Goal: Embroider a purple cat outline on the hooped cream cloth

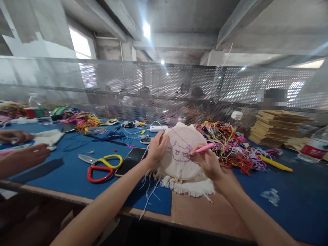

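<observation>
A round embroidery hoop [176,180] holds cream cloth [179,169] with a frayed, fringed edge. Purple yarn stitches [181,152] on it form a small animal-like outline. My left hand [157,148] is closed on the hoop's left edge, fingers along the rim. In my right hand [208,162] is a pink pen-shaped punch needle [206,147], its tip end down at the right side of the stitched outline; my fingers hide the tip. Loose white threads hang below the hoop at the table edge.
Red-and-yellow-handled scissors [102,164] and a phone [131,161] lie left of the hoop. Tangled yarn [235,147], a yellow pen-like tool [275,163], stacked brown packets [276,128] and a bottle [315,145] are right. A co-worker's hands [25,150] work at far left. A perforated metal screen [164,80] stands behind.
</observation>
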Demonstrator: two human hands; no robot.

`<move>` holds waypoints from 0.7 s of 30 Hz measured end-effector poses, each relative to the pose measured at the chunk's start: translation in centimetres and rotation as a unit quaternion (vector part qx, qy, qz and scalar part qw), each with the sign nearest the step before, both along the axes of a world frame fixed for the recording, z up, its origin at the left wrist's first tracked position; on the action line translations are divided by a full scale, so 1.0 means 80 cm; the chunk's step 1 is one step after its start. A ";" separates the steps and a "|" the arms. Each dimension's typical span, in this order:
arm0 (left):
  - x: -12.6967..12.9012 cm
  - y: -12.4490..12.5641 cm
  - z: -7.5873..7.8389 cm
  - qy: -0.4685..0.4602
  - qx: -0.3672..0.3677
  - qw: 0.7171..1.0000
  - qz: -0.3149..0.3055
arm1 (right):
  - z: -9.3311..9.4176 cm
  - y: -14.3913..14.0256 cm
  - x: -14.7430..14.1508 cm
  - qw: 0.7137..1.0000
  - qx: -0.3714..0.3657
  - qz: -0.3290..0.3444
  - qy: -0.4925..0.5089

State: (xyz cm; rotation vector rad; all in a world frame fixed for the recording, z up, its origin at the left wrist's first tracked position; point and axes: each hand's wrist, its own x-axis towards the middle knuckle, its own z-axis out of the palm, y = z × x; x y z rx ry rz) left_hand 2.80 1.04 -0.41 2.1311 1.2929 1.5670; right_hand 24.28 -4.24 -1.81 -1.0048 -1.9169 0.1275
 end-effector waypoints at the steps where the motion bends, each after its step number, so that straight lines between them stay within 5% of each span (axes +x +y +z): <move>1: 0.000 0.000 0.000 -0.001 -0.001 1.000 -0.001 | 0.000 0.000 0.000 1.000 0.001 0.001 -0.006; 21: 0.000 -0.001 0.000 -0.008 -0.004 1.000 -0.008 | -0.002 0.001 -0.001 1.000 0.013 0.013 0.016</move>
